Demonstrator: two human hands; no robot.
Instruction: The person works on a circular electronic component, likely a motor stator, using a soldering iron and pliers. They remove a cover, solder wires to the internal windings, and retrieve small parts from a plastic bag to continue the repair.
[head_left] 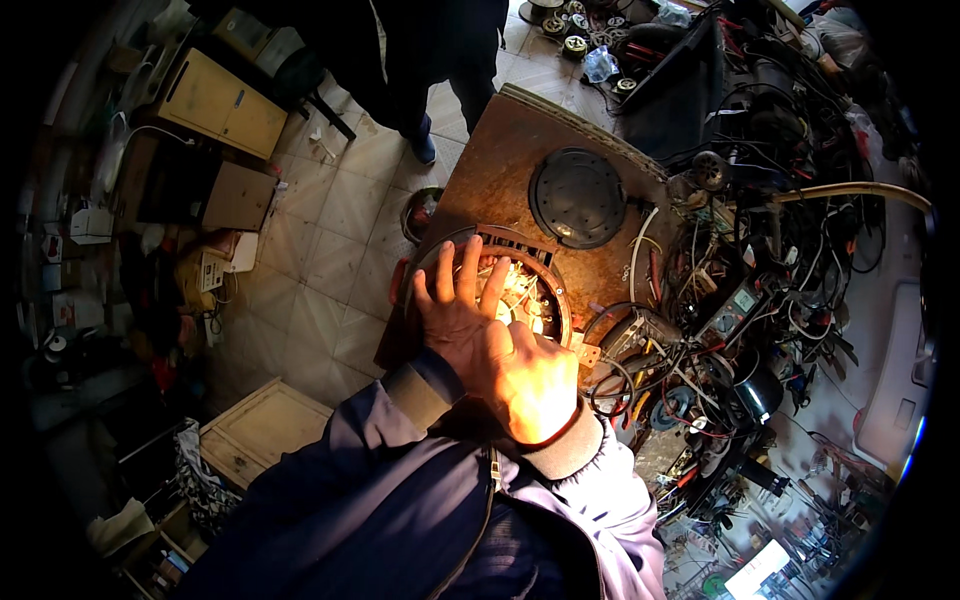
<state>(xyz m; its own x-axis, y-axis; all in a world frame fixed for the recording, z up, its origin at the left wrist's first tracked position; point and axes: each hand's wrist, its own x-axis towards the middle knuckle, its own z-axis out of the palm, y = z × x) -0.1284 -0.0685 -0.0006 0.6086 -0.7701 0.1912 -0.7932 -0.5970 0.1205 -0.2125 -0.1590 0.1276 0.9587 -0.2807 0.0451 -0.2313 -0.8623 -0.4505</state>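
A round appliance housing (562,296) lies opened on the brown wooden table, with pale wires (520,285) brightly lit inside it. My left hand (452,312) rests over its left side, fingers stretched out and spread across the rim. Close against it, my right hand (530,378) is closed in a fist at the housing's near edge. What that fist holds, if anything, is hidden beneath the fingers. A dark round cover (578,198) with small holes lies flat beyond the housing.
Tangled cables and a multimeter (738,305) crowd the right side of the table (490,165). A person (440,50) in dark clothes stands beyond its far left edge. At left are a yellowish cabinet (222,103) and tiled floor (300,300); a wooden panel (262,430) is nearer.
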